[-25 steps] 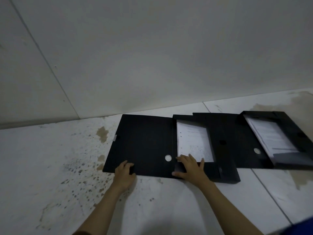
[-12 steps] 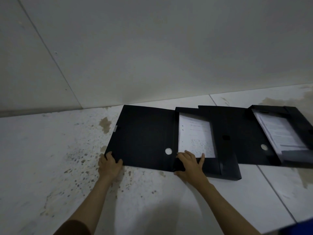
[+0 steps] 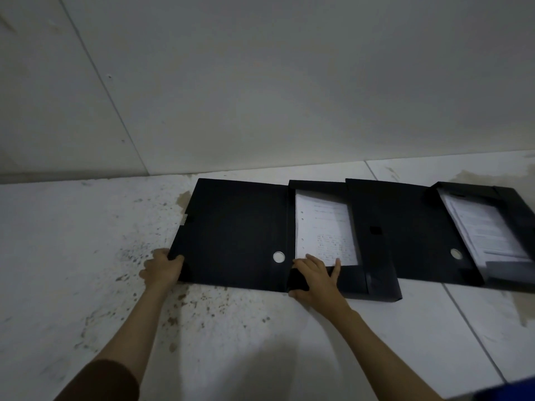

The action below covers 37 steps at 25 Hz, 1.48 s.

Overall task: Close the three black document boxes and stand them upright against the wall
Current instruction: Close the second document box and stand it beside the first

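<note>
Since a second ago the left hand (image 3: 162,269) has slid from the cover's near edge to its outer corner, fingers curled around it. The open box (image 3: 278,235) lies flat near the wall (image 3: 289,96) — swing the cover (image 3: 231,227) over smoothly while the right hand (image 3: 315,277), fingers spread, pins the tray — keeping the papers (image 3: 324,227) flat.

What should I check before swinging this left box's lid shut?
1. Left hand grips the lid's outer near corner: ok.
2. Right hand pins the tray's near edge: ok.
3. Papers lie flat inside the tray: ok.
4. Neighbouring box's lid overlaps this tray's right side: not ok.
5. Right-hand fingers clear of the lid's path: not ok, they rest on the paper.
6. Third box in view: cannot tell.
</note>
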{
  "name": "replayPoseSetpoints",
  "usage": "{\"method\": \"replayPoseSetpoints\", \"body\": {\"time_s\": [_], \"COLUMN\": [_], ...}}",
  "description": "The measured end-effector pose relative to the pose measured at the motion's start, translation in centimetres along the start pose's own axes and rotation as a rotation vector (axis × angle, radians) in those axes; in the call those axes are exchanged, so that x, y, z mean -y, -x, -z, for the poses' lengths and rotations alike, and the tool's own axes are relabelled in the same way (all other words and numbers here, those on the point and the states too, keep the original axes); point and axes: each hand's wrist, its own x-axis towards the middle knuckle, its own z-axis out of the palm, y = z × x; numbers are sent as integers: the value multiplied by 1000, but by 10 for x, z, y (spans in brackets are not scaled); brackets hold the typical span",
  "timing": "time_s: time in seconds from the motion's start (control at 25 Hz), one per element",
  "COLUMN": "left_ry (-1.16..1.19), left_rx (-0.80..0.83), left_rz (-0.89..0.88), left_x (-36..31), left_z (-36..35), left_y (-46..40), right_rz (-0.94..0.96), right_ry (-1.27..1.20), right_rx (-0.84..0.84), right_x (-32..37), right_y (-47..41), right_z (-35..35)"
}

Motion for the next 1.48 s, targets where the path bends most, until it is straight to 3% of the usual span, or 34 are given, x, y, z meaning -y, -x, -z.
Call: {"method": "replayPoseSetpoints", "body": {"time_s": [0.36,0.48,0.6,0.84,0.96,1.08,1.28,1.48], "left_ry": [644,741,731,375,220,130,-253,-591], "left_rx": [-308,-392,-345,-65,185,309,461,510], "left_rz": [-311,-433,-593,-1026,-1147,-1073,-885,-882], "left_x": [-22,-40,-58,-76,-77,-71,-45,-40], "left_z": [62,69,63,23,-1,-25,-52,-67], "left_y": [38,65,96,143,151,141,107,99], "right_rz": [111,151,142,163,168,92,-77,-253], "right_ry": [-87,-336,-649,-1082,-1093,-1018,-911,-763], "right_rx": [92,110,67,-49,-21,-63,-118,-179], "right_x": [52,67,82,118,110,84,36,-9], "right_y": [-13,-18,-23,-14,-1,11,29,34], "right_z": [-20,-12,17,98,124,130,123,87]}}
